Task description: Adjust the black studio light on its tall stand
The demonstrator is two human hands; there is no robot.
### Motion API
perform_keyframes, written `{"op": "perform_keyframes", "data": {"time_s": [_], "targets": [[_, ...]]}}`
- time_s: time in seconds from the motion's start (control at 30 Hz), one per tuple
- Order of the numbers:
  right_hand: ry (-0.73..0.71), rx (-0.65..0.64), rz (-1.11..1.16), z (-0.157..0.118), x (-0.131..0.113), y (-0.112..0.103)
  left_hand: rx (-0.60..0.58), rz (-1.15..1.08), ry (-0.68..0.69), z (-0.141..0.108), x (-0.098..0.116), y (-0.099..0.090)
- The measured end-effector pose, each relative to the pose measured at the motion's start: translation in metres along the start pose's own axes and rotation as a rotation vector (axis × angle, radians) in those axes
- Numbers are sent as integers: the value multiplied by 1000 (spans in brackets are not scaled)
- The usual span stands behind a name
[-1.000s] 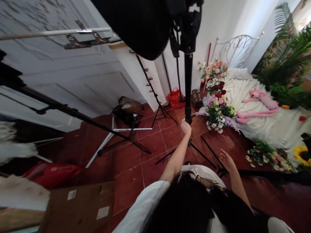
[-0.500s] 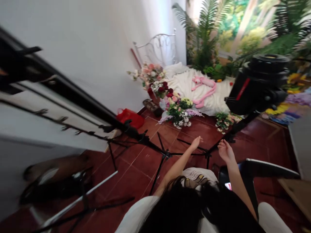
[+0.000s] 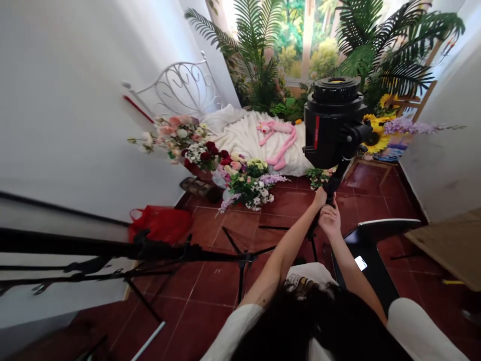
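Directly ahead stands a black studio light [image 3: 322, 123] with a red stripe, mounted on a black light stand [image 3: 337, 179]. My left hand [image 3: 320, 197] is closed on the stand's pole just below the light. Slightly lower, my right hand [image 3: 330, 219] wraps the same pole with bent fingers, the index finger pointing up along it. Whether either hand has hold of a knob or clamp there is hidden. The stand's spread legs rest on the red tiled floor [image 3: 210, 278].
Another black stand [image 3: 158, 248] crosses the left side. Flower bunches [image 3: 248, 183] border a white bed cover [image 3: 240, 135] with a pink plush toy [image 3: 280, 138]. A red bag [image 3: 161, 224] lies by the wall. A black chair [image 3: 376, 265] bearing a phone [image 3: 361, 263] is at right.
Both hands were apart in the air and have come together on the light stand's pole. The view has turned to the right, so the studio light appears nearer the middle.
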State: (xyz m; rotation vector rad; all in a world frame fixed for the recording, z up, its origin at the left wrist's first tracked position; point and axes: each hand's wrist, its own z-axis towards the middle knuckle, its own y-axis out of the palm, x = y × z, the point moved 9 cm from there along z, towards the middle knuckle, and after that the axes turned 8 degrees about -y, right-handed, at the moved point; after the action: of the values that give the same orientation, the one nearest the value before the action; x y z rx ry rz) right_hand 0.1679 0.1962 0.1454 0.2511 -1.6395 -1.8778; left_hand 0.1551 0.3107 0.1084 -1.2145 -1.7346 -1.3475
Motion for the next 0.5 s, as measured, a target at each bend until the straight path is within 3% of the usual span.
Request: {"op": "perform_keyframes", "data": {"time_s": [0.2, 0.5], "targets": [[-61, -53, 337, 5, 2, -1, -92, 26, -11, -2, -1, 3], [24, -52, 412, 0, 1, -5, -152, 6, -40, -4, -1, 8]]}}
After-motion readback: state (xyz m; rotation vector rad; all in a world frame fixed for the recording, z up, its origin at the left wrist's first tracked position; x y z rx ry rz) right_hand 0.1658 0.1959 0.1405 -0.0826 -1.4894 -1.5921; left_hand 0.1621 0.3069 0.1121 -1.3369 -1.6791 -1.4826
